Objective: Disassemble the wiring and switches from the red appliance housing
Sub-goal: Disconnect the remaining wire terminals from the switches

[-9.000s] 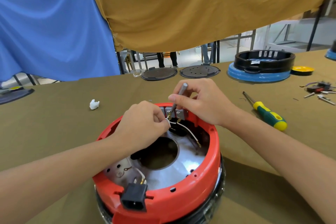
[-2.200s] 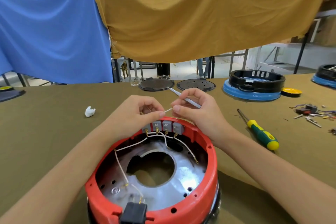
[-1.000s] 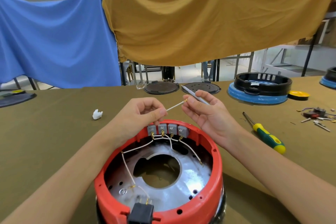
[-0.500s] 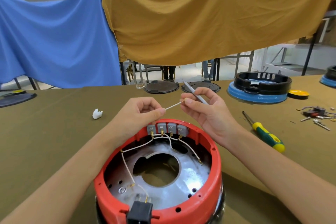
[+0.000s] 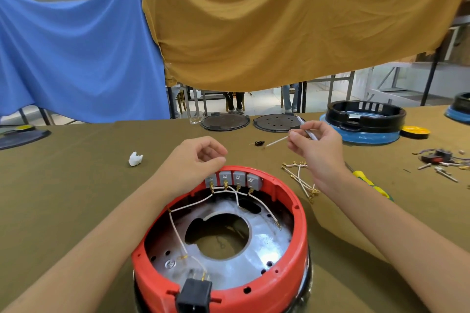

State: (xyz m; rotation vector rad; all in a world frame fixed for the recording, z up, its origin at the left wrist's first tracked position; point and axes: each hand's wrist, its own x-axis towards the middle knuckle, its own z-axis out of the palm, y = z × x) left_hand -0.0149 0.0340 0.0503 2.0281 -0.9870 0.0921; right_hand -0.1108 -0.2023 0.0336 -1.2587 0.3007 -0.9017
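Observation:
The red appliance housing (image 5: 292,274) stands open-side up in front of me. Several grey switches (image 5: 232,178) line its far rim. White wires (image 5: 188,207) run from them across the metal plate to a black power socket (image 5: 194,297) at the near rim. My left hand (image 5: 195,162) hovers just above the leftmost switch, fingers curled and holding nothing. My right hand (image 5: 318,150) is raised to the right of the housing and grips a slim grey tool (image 5: 306,129). A short white wire piece (image 5: 276,141) sticks out leftward from its fingertips.
Removed wires (image 5: 300,178) lie right of the housing, and a green-yellow screwdriver (image 5: 371,185) lies partly under my right wrist. Further off are a small black part (image 5: 259,143), a white scrap (image 5: 135,159), two dark round plates (image 5: 225,121), a black-and-blue housing (image 5: 366,122) and loose parts (image 5: 440,159).
My left hand has let go of the short wire piece and dropped toward the switches. My right hand has carried the piece and the tool rightward and away from the housing.

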